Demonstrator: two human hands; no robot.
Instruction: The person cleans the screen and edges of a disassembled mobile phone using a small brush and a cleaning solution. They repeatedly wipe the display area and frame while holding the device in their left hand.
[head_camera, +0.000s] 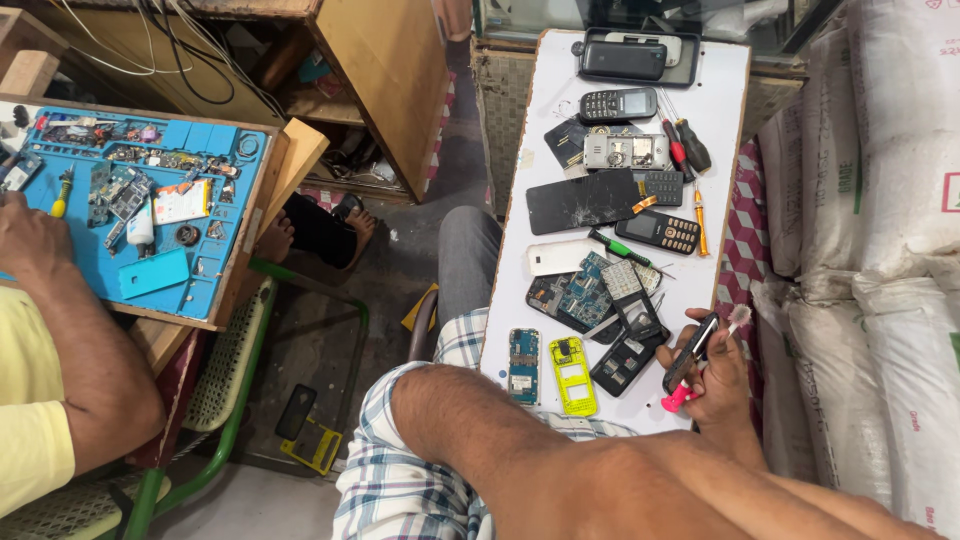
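Note:
My two hands meet at the near right corner of a white board (720, 110) lying across my lap. My left hand (674, 350) shows only its fingers, closed on a small black phone (692, 350) held upright. My right hand (726, 385) grips a brush with a pink handle (680, 397), its bristles up beside the phone. My bent arm (520, 450) fills the bottom of the view. On the board nearest my hands lie a yellow phone frame (572, 376), a blue circuit board (524, 366) and a black keypad phone shell (622, 362).
The board also carries several phones, a cracked black screen (582, 200), circuit boards and screwdrivers (686, 145). White sacks (880, 250) are stacked along the right. At left another person in a yellow shirt rests a hand (30, 240) on a blue repair mat (150, 270) full of parts.

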